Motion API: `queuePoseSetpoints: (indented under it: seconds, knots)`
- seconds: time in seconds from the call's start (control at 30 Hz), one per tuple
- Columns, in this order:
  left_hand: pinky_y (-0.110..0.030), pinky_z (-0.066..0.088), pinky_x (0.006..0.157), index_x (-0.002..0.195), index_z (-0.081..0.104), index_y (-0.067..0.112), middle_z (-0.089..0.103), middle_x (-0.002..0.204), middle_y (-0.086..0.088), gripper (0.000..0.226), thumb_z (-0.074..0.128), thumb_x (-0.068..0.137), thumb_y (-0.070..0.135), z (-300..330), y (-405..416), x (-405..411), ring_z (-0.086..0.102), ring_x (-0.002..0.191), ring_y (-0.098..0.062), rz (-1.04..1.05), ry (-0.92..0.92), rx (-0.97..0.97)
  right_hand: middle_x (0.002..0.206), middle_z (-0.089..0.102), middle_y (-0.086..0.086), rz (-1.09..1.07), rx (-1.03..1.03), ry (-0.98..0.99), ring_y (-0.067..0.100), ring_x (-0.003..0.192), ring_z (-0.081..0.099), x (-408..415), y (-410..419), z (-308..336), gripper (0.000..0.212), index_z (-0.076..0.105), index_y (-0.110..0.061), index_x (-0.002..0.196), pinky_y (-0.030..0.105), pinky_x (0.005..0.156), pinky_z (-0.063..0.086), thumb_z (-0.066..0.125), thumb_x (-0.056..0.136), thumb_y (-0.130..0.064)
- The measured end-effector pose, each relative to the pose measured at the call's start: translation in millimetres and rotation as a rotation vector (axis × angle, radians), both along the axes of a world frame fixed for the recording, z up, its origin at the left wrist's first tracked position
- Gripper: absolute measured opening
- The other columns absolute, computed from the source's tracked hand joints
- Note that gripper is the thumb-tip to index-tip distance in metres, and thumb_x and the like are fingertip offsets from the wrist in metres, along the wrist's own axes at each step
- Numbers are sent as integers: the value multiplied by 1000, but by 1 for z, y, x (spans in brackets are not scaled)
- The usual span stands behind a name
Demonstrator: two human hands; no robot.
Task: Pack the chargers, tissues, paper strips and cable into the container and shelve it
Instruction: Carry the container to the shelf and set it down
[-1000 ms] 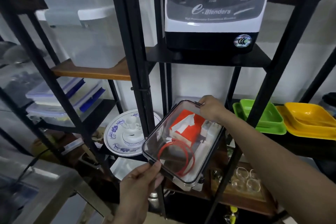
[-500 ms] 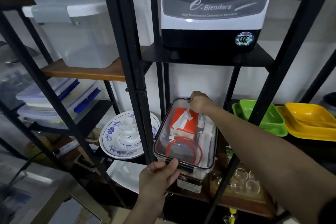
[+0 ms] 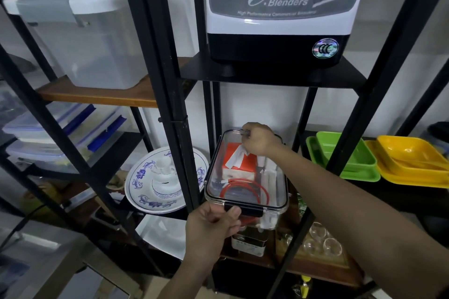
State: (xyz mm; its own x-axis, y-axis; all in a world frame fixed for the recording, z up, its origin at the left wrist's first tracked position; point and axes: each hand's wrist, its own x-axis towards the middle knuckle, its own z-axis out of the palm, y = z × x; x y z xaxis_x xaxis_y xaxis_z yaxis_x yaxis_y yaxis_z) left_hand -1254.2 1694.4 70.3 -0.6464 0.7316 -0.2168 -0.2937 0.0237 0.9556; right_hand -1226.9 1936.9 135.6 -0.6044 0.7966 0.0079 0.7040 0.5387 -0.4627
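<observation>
— Where was the container [image 3: 245, 192] at that moment?

— It was between two black posts of the rack [image 3: 167, 94], on the level under the blender [image 3: 279, 12], and it looked almost level. The lid was closed, with its black latch [image 3: 243, 210] at the near end. Through the clear lid I could see the orange tissue pack [image 3: 239, 162], the red cable [image 3: 243, 189] in a coil and some white pieces on the right side (chargers or paper strips — I could not tell which).

— And the hands?

— The left hand [image 3: 211, 228] was closed on the near edge, with the fingers curled just beside the latch. The right hand [image 3: 257, 141] was closed on the far edge, from above. So both hands gripped the box.

— Was it resting on the shelf?

— I could not tell. The near end seemed to stick out over the lower shelf, where a small tin [image 3: 249, 243] and some glass cups [image 3: 320, 238] stood.

— How should one do this step well?

— In my judgement: keep the box flat, push it straight back between the posts, and release only when the bottom sits fully on the shelf. The blue-and-white plate [image 3: 145, 177] stood just beside it on the left, so a sideways swing could knock it. The green tray [image 3: 340, 153] on the right was behind another post — less danger there.
</observation>
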Motion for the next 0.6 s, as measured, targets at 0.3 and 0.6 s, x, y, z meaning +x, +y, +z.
queuePoseSetpoints:
  seconds: [0.3,0.6]
  knots:
    - [-17,44,68,68,64,25,62,67,16,25,81,73,43,-6,-8,-17,58,71,-4,162,1097,-54,117,66,-3,108,133,439,6,108,56,86,-102,2,24,67,-15,115,11,93,37,60,92,-17]
    - [-40,49,102,120,71,20,64,127,1,44,46,97,49,-11,9,-37,54,126,-20,-121,1480,28,135,55,-10,111,310,242,5,130,43,127,-141,-51,48,56,-28,132,36,112,34,50,92,-54]
